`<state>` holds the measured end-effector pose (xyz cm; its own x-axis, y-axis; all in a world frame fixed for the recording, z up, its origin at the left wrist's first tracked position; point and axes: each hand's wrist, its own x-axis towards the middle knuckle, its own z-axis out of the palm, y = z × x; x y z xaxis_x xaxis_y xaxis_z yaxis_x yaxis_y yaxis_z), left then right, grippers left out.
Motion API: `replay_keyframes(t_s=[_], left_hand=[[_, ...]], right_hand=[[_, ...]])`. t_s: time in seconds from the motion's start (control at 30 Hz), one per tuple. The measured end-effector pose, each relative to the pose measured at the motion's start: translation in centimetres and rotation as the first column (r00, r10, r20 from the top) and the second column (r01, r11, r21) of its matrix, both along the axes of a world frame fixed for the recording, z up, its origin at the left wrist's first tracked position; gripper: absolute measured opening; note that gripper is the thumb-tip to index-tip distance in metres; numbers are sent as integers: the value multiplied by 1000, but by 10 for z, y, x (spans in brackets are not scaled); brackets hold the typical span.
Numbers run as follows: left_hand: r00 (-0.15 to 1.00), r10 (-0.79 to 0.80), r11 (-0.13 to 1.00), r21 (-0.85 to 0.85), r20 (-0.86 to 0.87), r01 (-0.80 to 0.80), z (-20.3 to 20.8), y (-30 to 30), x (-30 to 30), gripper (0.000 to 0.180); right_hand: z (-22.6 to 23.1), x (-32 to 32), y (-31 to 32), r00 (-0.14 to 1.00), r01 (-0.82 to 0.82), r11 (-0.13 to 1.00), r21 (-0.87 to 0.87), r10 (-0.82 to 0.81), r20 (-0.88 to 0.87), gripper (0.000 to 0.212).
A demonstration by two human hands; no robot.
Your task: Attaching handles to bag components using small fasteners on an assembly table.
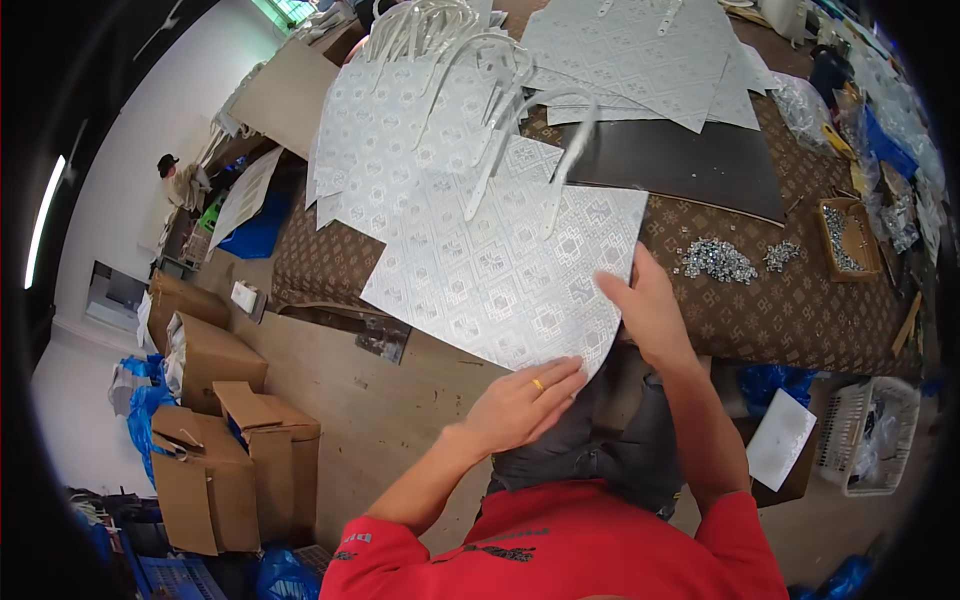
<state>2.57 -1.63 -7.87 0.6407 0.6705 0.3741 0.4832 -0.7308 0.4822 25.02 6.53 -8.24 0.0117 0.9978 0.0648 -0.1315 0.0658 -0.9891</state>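
A silver-white patterned bag panel (500,270) lies tilted in front of me, its near part overhanging the table edge. A white strap handle (572,160) is fixed to its far side. My right hand (650,305) closes on the panel's right edge, thumb on top and the other fingers hidden beneath. At the near right corner my left hand (525,405), with a ring on one finger, holds the near edge, fingers together over it. Beyond the panel is a stack of similar panels (360,130) with white handles.
On the brown patterned tablecloth (740,320) are a dark board (680,165), more silver sheets (630,50), a pile of small metal pieces (718,260) and a box (850,240) of them. Cardboard boxes (230,470) stand at left, a white basket (868,435) at right.
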Motion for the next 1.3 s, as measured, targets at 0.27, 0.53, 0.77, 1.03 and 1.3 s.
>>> replay_keyframes(t_s=[0.27,0.53,0.77,1.03,1.3], left_hand=[[697,715,627,396,49,-671,46,42,-102,75],[1000,-19,998,-63,-1,19,33,38,-103,34],[989,-11,974,222,-146,44,70,27,-46,18],[936,-229,959,102,-268,264,96,14,-6,18],[966,-194,842,475,-172,254,45,20,0,16]], right_hand=[[47,39,-67,875,-240,905,351,46,482,32],[60,124,-89,866,-491,844,217,445,229,21],[-5,248,-46,700,518,855,14,-433,568,19],[-34,255,-14,284,437,816,378,-524,803,16],[-17,232,-31,705,515,848,123,-501,502,12]])
